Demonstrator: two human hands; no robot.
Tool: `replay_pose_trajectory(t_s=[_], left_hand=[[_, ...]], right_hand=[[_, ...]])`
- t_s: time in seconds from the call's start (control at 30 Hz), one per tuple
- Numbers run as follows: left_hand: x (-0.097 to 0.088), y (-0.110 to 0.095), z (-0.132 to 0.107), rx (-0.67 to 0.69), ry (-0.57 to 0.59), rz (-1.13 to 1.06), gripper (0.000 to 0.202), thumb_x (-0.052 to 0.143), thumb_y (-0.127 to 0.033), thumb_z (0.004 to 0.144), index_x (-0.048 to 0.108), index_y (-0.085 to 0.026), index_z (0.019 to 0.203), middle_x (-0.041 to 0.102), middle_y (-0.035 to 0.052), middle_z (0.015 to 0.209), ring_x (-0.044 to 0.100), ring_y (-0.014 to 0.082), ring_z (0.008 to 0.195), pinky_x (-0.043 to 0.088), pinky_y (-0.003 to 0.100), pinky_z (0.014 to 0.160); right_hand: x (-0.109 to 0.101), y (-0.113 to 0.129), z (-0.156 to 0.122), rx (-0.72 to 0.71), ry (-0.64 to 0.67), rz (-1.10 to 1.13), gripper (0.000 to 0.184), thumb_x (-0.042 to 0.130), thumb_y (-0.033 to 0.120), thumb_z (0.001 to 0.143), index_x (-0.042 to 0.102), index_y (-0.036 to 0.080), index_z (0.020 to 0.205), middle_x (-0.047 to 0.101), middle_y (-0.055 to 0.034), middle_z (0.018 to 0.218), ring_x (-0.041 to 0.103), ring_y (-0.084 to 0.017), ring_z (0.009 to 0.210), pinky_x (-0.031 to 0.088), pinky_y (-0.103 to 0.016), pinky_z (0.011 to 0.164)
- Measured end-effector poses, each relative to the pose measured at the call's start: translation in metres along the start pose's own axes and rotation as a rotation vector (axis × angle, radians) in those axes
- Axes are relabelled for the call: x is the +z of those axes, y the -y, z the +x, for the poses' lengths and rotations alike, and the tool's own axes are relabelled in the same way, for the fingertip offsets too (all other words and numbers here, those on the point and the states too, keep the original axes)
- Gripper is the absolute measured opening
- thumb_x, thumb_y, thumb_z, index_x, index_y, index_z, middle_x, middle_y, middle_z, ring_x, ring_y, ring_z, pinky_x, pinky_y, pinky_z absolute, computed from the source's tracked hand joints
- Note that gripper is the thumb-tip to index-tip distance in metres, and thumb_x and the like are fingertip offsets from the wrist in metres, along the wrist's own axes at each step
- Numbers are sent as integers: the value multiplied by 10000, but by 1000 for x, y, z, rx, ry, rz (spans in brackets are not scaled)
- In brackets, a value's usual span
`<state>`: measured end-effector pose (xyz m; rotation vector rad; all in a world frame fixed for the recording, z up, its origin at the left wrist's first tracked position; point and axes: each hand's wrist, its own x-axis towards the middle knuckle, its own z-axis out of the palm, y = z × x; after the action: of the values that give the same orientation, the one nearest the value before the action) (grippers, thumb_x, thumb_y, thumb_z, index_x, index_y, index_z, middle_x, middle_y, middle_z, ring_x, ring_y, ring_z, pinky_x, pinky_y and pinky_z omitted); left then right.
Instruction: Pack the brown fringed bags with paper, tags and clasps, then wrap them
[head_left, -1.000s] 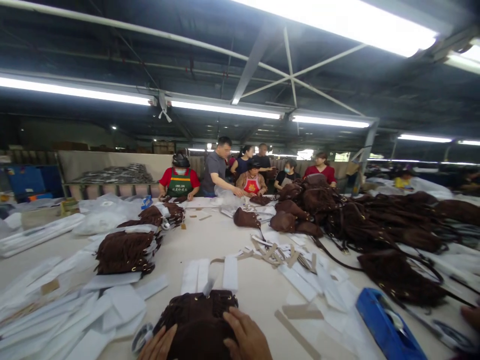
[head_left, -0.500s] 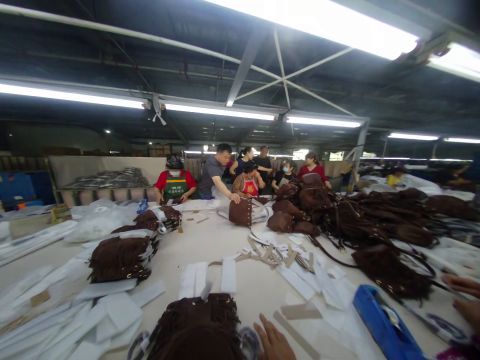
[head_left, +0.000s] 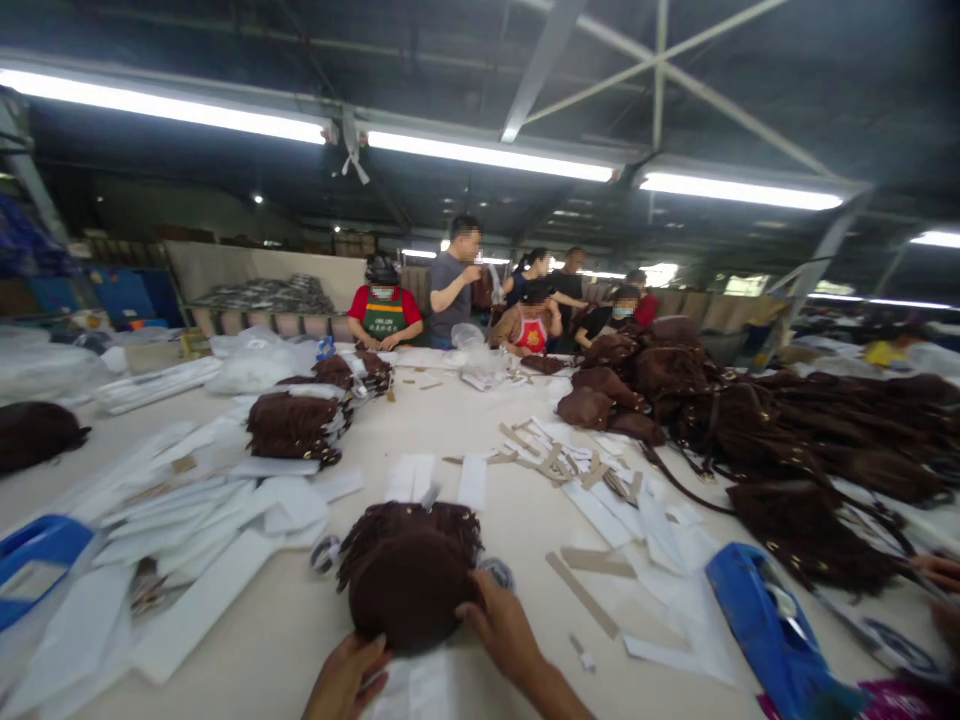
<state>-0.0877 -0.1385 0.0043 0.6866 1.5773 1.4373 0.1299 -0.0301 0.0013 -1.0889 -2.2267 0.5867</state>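
Observation:
A dark brown fringed handbag (head_left: 409, 590) lies on the table in front of me, its smooth oval base facing me. My right hand (head_left: 499, 625) grips the right edge of that base, thumb below and fingers along the side. At the lower left edge, my left hand (head_left: 349, 675) has its thumb against the base and its other fingers curled underneath. Wrapped, ring-like strap bundles stick out on both sides of the bag, the left bundle (head_left: 325, 555) and the right bundle (head_left: 496, 573). White paper (head_left: 424, 685) lies just below the bag.
Blue tape dispensers stand at right (head_left: 769, 625) and left (head_left: 41, 560). White foam sheets (head_left: 217, 590) spread at left, card strips (head_left: 589, 590) at right. Brown bags (head_left: 296, 425) and a large bag pile (head_left: 750, 420) lie beyond. A co-worker's hand (head_left: 941, 575) shows at far right.
My view has tilted down and shifted. My left hand has come into view at the bag, and my right hand has moved from beside it onto its edge. A person across the table has straightened up.

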Motion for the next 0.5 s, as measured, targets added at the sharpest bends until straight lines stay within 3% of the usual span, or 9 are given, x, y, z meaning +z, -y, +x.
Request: replay_pose_trajectory(t_s=[0.07, 0.17, 0.27, 0.4, 0.5], left_hand=[[4, -8, -4, -248, 30, -230, 321, 801, -339, 683, 623, -153, 874, 689, 95, 915, 683, 226, 848, 527, 398, 823], [12, -19, 2, -276, -6, -321, 370, 802, -378, 691, 578, -154, 881, 692, 87, 890, 686, 193, 794, 521, 393, 833], [22, -21, 8, -262, -16, -369, 363, 750, -416, 759, 554, -157, 921, 696, 109, 946, 693, 183, 777, 537, 391, 827], [29, -14, 8, -237, -55, -397, 351, 716, -430, 797, 539, -158, 931, 690, 106, 932, 683, 163, 722, 557, 384, 808], [29, -9, 7, -211, -63, -414, 364, 720, -431, 793, 540, -164, 961, 687, 99, 946, 683, 167, 741, 567, 380, 809]], right_hand=[[-12, 9, 7, 120, 20, 127, 317, 516, 382, 894, 565, 186, 1138, 663, -19, 731, 631, -198, 668, 494, -308, 655], [-16, 12, 20, 217, 44, 329, 350, 518, 419, 879, 535, 168, 1121, 602, 27, 623, 562, -159, 526, 450, -270, 536], [-21, 4, 22, 215, 114, 398, 362, 511, 415, 874, 521, 183, 1152, 598, 43, 632, 549, -141, 507, 436, -250, 510], [-42, -17, 13, 206, 143, 216, 310, 458, 403, 892, 579, 214, 1106, 626, 33, 645, 593, -159, 544, 468, -279, 572], [-60, -17, 15, 238, -22, 4, 321, 424, 431, 913, 612, 215, 1059, 688, -28, 783, 655, -200, 683, 499, -324, 656]])
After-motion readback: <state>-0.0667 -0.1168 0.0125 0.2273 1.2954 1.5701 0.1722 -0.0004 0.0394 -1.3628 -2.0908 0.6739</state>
